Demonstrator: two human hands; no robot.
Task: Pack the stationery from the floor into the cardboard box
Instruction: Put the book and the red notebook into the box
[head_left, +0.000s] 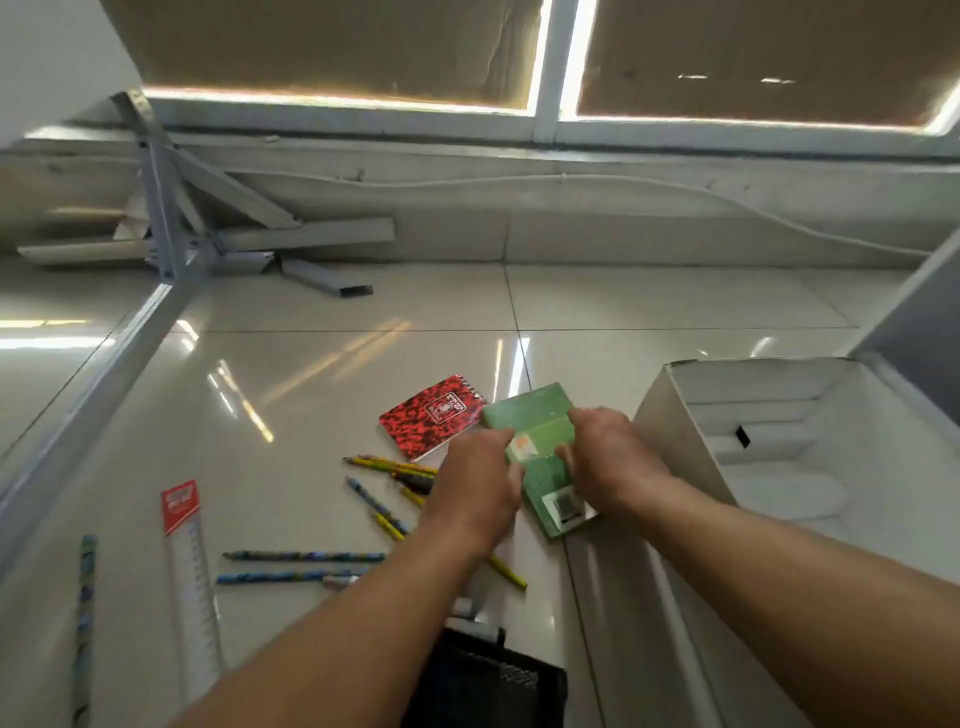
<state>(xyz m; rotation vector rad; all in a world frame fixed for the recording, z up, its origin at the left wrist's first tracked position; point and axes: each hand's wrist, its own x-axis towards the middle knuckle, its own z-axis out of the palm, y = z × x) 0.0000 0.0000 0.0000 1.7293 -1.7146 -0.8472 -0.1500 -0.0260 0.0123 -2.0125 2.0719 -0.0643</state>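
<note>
Both hands hold a green notebook (540, 441) just above the floor: my left hand (478, 483) grips its left edge and my right hand (608, 457) its right edge. A red patterned spiral notepad (431, 415) lies flat just left of it. Several pencils (306, 557) are scattered on the tiles under and left of my left arm, and a clear ruler with a red label (189, 582) lies further left. The open white cardboard box (769, 415) stands at the right, next to my right hand.
A black mesh holder (488, 680) sits at the bottom centre between my forearms. A blue patterned pencil (85, 613) lies at the far left. A metal frame (171, 218) and loose bars lie along the back wall. A grey panel (919, 322) rises beyond the box.
</note>
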